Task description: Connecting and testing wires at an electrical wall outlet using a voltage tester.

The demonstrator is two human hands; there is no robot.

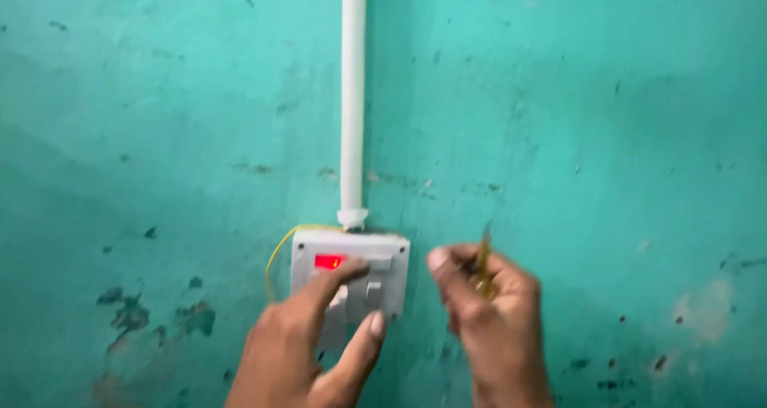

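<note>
While 1 left hand (300, 348) spreads fingers on 1 switch box (350, 274), 1 right hand (487, 320) pinches 1 screwdriver (484, 256) (blurred).

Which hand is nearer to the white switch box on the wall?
The left hand. Its fingers lie on the white switch box, touching its front. The right hand is beside the box to the right, apart from it, holding a thin yellowish tool.

The light was soft and even across the rough turquoise painted wall (599, 136), a little dimmer toward the lower left. My right hand (487, 320) and the thin yellowish tool (484, 258) in it were smeared by motion blur. The whole picture looked slightly soft, without glare.
</note>
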